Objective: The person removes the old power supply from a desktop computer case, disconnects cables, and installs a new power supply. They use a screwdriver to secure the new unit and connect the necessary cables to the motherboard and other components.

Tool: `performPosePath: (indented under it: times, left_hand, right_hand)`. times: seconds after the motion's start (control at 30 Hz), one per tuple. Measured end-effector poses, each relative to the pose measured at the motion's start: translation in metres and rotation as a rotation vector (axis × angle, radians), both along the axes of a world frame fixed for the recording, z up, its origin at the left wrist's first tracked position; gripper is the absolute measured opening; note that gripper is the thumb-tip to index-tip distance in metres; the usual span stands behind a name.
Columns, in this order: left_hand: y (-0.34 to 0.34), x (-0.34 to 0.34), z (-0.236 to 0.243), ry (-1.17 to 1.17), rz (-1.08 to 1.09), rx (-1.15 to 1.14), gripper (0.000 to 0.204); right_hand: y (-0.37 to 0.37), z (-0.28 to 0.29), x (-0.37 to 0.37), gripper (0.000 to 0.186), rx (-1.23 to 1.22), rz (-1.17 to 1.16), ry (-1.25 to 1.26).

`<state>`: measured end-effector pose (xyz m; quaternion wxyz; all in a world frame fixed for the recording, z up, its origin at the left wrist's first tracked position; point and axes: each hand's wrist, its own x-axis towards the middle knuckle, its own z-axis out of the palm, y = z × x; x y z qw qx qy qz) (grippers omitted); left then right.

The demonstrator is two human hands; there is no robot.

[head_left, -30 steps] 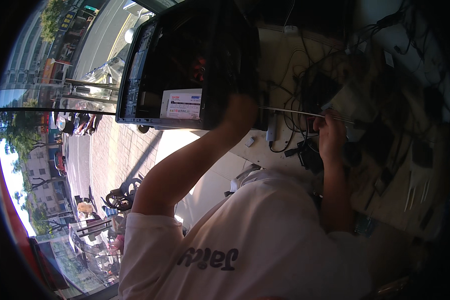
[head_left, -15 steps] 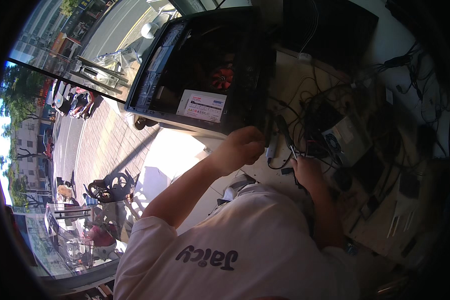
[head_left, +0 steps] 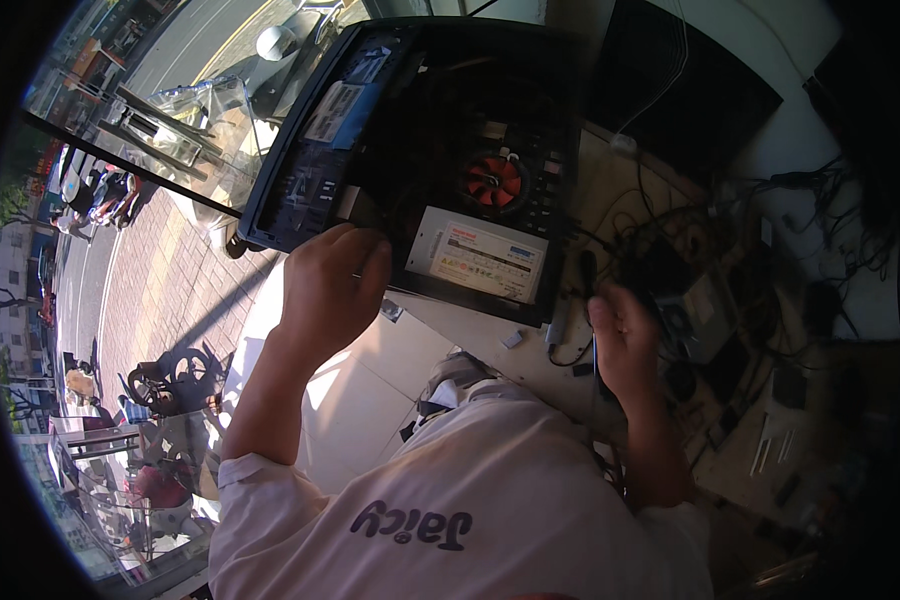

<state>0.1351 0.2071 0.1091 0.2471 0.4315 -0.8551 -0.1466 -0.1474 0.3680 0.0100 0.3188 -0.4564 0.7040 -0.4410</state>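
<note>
An open black computer case [head_left: 440, 100] lies at the upper middle, with a red fan [head_left: 492, 181] and a labelled silver power supply [head_left: 480, 255] inside. My left hand [head_left: 332, 285] is closed round the case's lower edge at its left part. My right hand [head_left: 622, 335], right of the case, is closed on a long thin tool with a black handle [head_left: 588, 270], which looks like a screwdriver. A second silver power supply [head_left: 710, 320] lies among cables to the right of that hand.
A black monitor [head_left: 680, 70] is behind. Tangled cables [head_left: 850, 230], a white power strip [head_left: 556, 330] and small parts cover the bench [head_left: 590, 190] on the right. A glass front on the left looks onto a pavement [head_left: 210, 290] with parked two-wheelers [head_left: 95, 190].
My left hand has moved leftward from the case's right part to its lower left edge. The case sits lower and further right in view. My right hand's tool has turned from horizontal to upright in view.
</note>
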Motion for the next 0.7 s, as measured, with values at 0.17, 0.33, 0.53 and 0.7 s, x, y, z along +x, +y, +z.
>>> performPosePath:
  times: [0.17,0.33,0.53,0.7]
  left_hand:
    - [-0.04,-0.011,-0.015,-0.359,-0.288,0.224,0.035]
    - [-0.062,-0.005,-0.009,-0.22,-0.453,0.279,0.038]
    - [-0.061,-0.012,-0.028,-0.13,-0.475,0.152,0.035]
    - [-0.069,-0.026,-0.03,-0.268,-0.456,0.164,0.024]
  right_hand:
    - [-0.046,0.022,0.044,0.052,0.042,0.011,-0.424]
    - [-0.041,0.031,0.038,0.051,0.15,-0.042,-0.61]
    - [-0.059,0.069,0.066,0.055,-0.055,0.054,0.459]
    - [-0.115,0.103,0.061,0.046,0.13,0.61,0.693]
